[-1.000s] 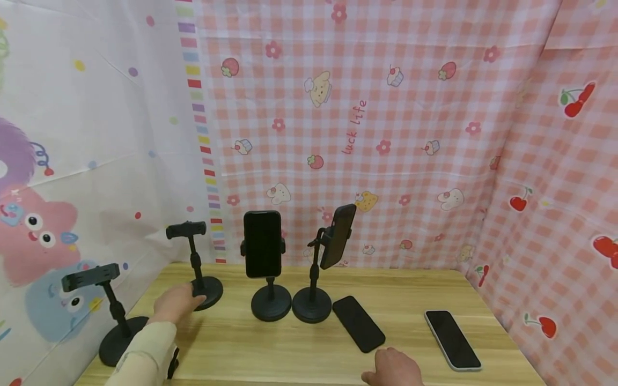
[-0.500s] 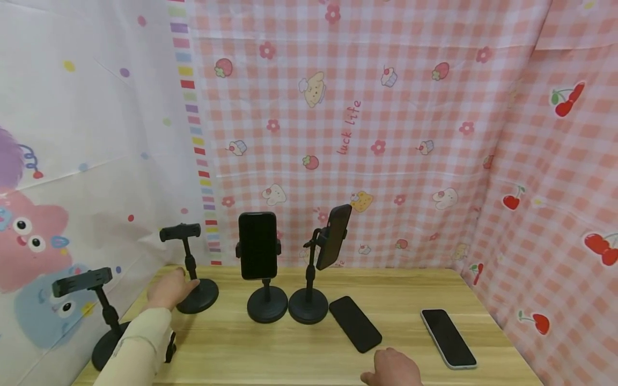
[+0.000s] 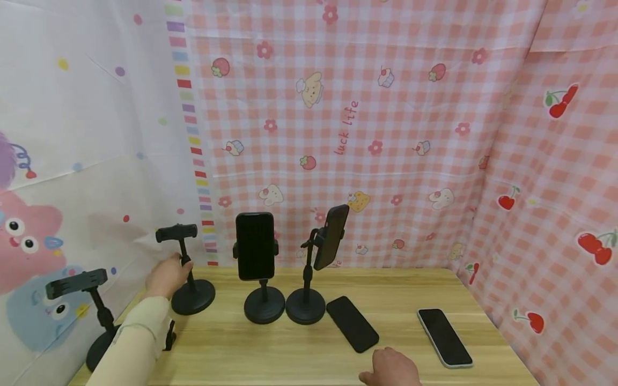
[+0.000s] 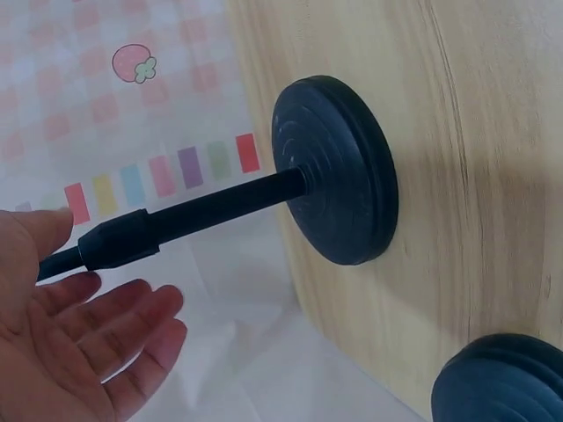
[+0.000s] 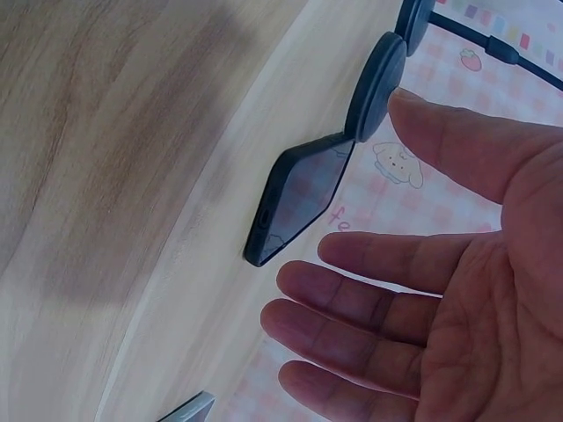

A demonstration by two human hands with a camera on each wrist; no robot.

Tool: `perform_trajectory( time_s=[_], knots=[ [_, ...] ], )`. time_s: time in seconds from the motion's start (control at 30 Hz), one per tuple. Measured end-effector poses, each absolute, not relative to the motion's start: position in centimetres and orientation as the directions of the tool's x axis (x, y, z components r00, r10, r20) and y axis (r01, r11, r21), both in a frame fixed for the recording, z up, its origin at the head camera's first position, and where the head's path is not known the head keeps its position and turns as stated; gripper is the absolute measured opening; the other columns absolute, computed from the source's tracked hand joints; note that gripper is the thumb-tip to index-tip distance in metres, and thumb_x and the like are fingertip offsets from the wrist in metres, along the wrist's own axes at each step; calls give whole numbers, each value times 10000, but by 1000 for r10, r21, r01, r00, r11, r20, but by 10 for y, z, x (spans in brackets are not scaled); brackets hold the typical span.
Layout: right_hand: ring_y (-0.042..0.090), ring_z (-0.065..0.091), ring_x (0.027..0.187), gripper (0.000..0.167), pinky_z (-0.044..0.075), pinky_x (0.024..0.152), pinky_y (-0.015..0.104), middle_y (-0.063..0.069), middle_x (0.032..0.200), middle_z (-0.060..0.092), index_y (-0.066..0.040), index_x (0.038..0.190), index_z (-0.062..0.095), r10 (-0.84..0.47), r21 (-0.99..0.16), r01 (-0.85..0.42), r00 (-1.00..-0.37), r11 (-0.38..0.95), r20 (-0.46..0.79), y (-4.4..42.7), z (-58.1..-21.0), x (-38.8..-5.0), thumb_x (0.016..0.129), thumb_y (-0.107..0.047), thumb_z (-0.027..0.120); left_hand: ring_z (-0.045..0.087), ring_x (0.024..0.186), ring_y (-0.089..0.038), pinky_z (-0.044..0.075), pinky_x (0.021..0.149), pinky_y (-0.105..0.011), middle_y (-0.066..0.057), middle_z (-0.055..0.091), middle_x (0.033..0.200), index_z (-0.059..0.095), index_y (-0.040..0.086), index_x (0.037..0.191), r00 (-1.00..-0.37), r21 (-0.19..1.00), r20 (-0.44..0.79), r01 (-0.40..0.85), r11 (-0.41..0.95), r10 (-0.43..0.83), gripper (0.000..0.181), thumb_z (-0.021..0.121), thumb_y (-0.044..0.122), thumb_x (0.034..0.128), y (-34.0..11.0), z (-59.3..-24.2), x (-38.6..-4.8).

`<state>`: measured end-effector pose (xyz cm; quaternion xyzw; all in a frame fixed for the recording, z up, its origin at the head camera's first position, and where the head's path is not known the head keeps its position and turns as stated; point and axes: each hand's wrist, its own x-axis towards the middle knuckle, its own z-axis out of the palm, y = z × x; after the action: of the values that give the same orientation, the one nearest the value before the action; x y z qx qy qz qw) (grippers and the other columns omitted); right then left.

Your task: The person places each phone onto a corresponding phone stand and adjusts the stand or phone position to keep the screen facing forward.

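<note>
My left hand point(image 3: 167, 275) is at the upper pole of a black phone stand point(image 3: 193, 297) at the back left, whose holder carries no phone. In the left wrist view the thumb lies on one side of the pole point(image 4: 220, 208) and the loosely spread fingers point(image 4: 132, 338) on the other, not closed round it; whether they touch it I cannot tell. My right hand point(image 3: 393, 368) hovers at the table's front edge, fingers relaxed and holding nothing, as the right wrist view shows. Nearest to it lies a black phone point(image 3: 353, 324).
Two stands in the middle bear phones: one upright phone point(image 3: 255, 246) facing front, one tilted phone point(image 3: 331, 237) turned sideways. Another bare phone stand point(image 3: 100, 343) stands at the left, beside my left forearm. A white-edged phone point(image 3: 445, 338) lies at the right. Patterned cloth surrounds the wooden table.
My left hand has risen from near the back-left stand's base to its upper pole. The head view has turned slightly right. My right hand stays in place.
</note>
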<state>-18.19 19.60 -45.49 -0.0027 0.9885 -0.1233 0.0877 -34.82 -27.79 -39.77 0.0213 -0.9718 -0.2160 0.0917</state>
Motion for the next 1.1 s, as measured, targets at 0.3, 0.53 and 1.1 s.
perform_trajectory(
  time_s=[0.3,0.53,1.1],
  knots=[
    [184,504,632,354,478,614,398,34,694,526,-51,715,613,-30,-252,12,-986,968,-162,197,-453,-181,822,-332,800,598,966,-523,478,772,-612,-350,611,1111,522,-117,1187,-966,475,243,38,879,-89,377,491,224,1029,-278,-395,-353],
    [193,510,636,354,485,625,398,40,698,528,-45,737,620,-16,-238,24,-986,971,-165,198,-453,-180,823,-337,800,587,1009,-520,478,824,-599,-381,572,1188,471,-136,1280,-969,522,225,36,852,-97,443,483,234,1035,-278,-395,-358],
    [185,509,651,350,486,638,394,41,708,533,-46,733,617,-8,-248,36,-985,968,-174,197,-454,-181,820,-332,799,615,782,-473,482,685,-576,-294,625,915,542,-58,964,-931,501,348,83,861,-113,226,506,156,1029,-278,-398,-355]
  ],
)
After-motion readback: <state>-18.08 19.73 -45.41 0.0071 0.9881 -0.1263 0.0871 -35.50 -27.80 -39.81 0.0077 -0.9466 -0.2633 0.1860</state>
